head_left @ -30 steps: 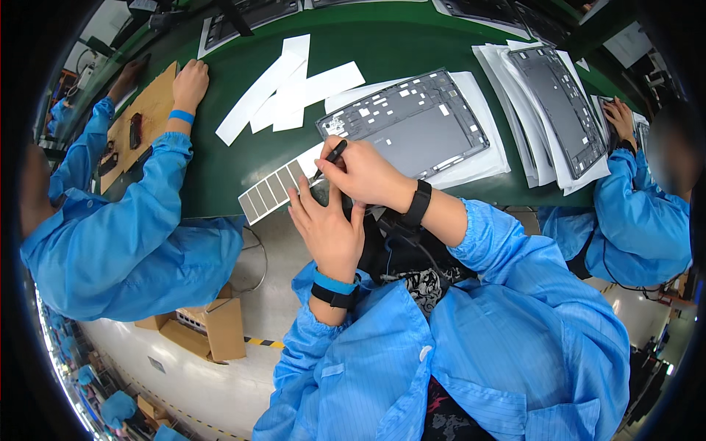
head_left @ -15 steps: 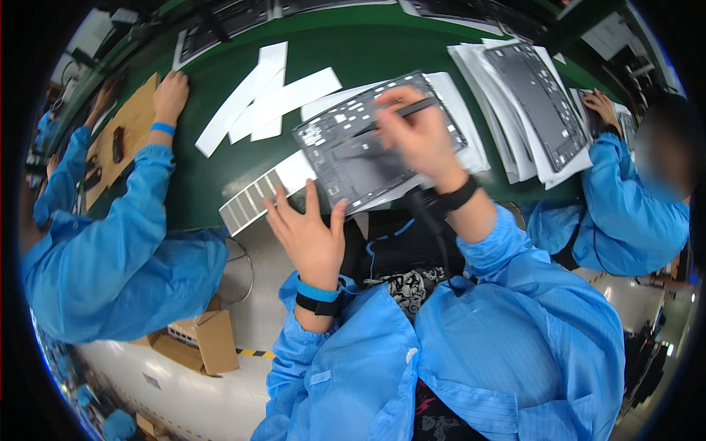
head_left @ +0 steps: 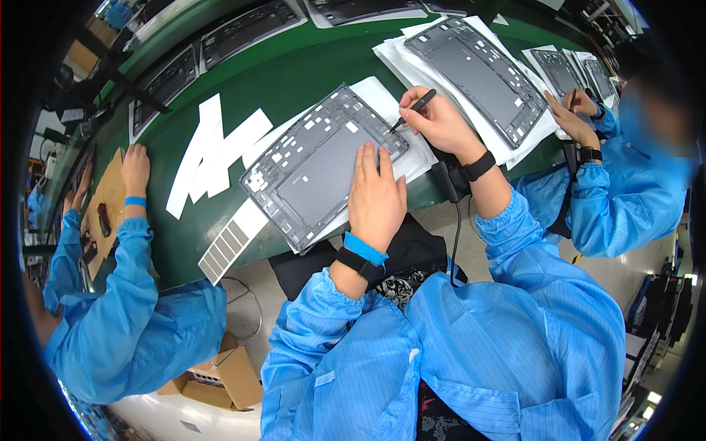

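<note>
A dark grey tablet back cover [head_left: 301,187] with many small white and metallic patches lies on white sheets before me. My left hand [head_left: 376,195] rests flat on its lower right part, fingers stretched out. Above the cover's right end, my right hand [head_left: 445,126] grips black tweezers [head_left: 417,109], whose thin tips reach down to the cover near its right corner. Whether the tips hold a small piece is too small to tell. A white card with grey strips [head_left: 226,246] lies against the cover's left end.
Long white paper strips [head_left: 198,165] overlap on the green table [head_left: 173,253] to the left. At the right stands a stack of sheets topped by another cover [head_left: 482,81]. More covers [head_left: 250,33] line the back. Co-workers sit on both sides; one hand [head_left: 135,170] is at a brown board [head_left: 109,195].
My left hand has moved from the striped card and the cover's lower left edge onto the cover. The tweezers have gone from above the cover's middle to its right corner. The view has shifted.
</note>
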The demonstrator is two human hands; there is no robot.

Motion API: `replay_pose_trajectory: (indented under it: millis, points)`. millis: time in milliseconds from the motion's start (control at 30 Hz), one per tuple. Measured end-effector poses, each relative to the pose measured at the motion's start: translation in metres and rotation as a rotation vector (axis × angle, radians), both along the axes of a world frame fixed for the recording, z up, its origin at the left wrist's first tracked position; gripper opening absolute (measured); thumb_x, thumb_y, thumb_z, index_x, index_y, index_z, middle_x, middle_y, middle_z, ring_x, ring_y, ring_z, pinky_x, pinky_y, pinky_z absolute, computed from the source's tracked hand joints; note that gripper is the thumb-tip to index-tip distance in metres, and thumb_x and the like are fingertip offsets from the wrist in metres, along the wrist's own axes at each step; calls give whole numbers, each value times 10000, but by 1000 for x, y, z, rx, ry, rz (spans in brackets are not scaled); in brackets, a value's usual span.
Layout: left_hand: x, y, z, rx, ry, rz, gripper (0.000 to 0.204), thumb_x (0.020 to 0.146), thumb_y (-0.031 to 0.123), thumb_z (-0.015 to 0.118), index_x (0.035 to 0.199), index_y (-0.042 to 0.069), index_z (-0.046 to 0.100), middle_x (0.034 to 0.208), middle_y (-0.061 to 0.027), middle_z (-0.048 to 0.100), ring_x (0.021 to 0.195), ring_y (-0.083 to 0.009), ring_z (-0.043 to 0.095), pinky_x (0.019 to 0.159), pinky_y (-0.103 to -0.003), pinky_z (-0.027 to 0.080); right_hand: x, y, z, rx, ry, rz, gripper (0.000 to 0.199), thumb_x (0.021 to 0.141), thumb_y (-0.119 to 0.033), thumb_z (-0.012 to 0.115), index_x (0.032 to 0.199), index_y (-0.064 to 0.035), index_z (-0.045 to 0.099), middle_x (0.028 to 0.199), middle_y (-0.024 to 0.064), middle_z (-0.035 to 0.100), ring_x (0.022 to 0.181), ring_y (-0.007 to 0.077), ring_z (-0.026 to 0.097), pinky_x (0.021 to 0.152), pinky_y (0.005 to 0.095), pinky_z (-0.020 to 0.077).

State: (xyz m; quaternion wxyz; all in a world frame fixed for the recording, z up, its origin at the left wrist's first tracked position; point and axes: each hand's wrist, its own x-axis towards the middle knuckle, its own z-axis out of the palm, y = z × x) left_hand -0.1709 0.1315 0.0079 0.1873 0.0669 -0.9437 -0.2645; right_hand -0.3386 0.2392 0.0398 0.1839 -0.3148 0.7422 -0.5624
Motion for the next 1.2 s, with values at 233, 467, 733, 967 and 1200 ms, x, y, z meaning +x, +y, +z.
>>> replay_pose_trajectory:
  millis: [233,467,733,967,1200]
  points:
    - [0,1,-3,-38,-12,5,540,888,179,648,1321,-94,474,1397,-310,428,1315,-458,421,1090,-467,388,-4,1,-5,95,122,-7,139,922,-132,637,979,-26,568,807,-7,584,685,59,552,603,225,452]
    - [0,1,-3,-41,-14,2,537,890,179,645,1318,-97,476,1385,-311,441,1312,-460,423,1090,-468,387,-2,-2,-1,148,168,-12,147,914,-133,642,968,-20,566,803,-5,572,679,69,536,611,234,434]
    - [-13,9,3,-149,-54,91,584,856,281,687,1311,-41,513,1279,-222,520,1161,-374,519,932,-436,456,-2,2,-4,163,248,18,151,915,-146,635,966,-18,573,804,24,570,710,97,522,624,274,428]
    - [-39,15,4,-312,-164,174,745,746,510,728,1225,-48,607,1089,-93,547,1046,-249,499,815,-385,410,8,-3,-9,77,140,-217,175,962,-169,610,937,3,619,744,41,631,649,79,550,563,265,433]
    - [15,-11,32,-204,51,348,613,863,363,672,1323,-15,525,1202,-178,568,1140,-343,507,952,-477,414,38,2,-12,56,358,-90,295,1033,-178,481,1245,1,581,1197,180,647,1158,305,617,995,364,452]
